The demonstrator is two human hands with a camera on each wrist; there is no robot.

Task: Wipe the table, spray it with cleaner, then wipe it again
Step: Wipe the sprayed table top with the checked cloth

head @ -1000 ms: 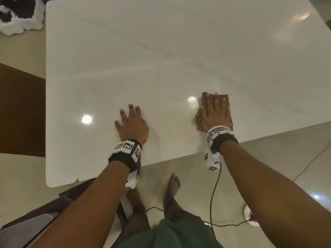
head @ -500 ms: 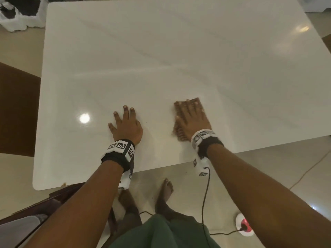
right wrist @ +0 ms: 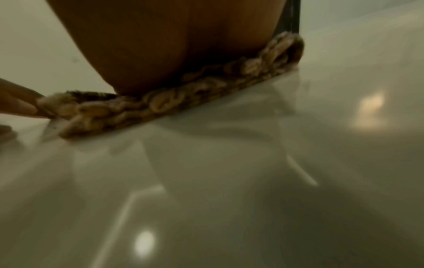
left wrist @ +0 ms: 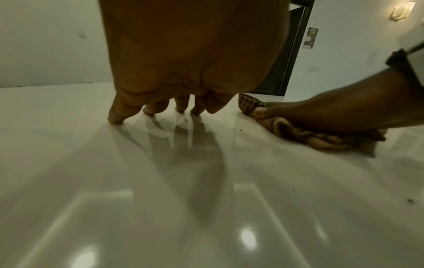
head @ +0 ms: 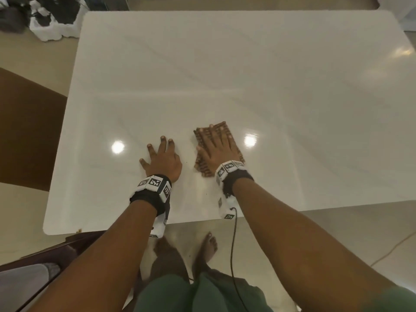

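A glossy white table (head: pixel 225 70) fills the head view. A brown textured cloth (head: pixel 200 163) lies near its front edge. My right hand (head: pixel 217 145) presses flat on the cloth (right wrist: pixel 165 103) with straight fingers. My left hand (head: pixel 161 157) rests spread on the bare tabletop (left wrist: pixel 206 199) just left of the cloth (left wrist: pixel 321 139), its fingertips (left wrist: pixel 115 119) touching the surface. No spray bottle shows in any view.
A dark wooden chair (head: pixel 27 131) stands at the table's left side and another chair (head: pixel 45 262) at the front left corner. Bags (head: pixel 45 19) lie on the floor at the far left. A black cable (head: pixel 233 255) hangs from my right wrist. Small crumbs (left wrist: pixel 409 200) dot the tabletop.
My right hand has slid the cloth leftward along the front of the table, close to the left hand. The left hand has stayed in place.
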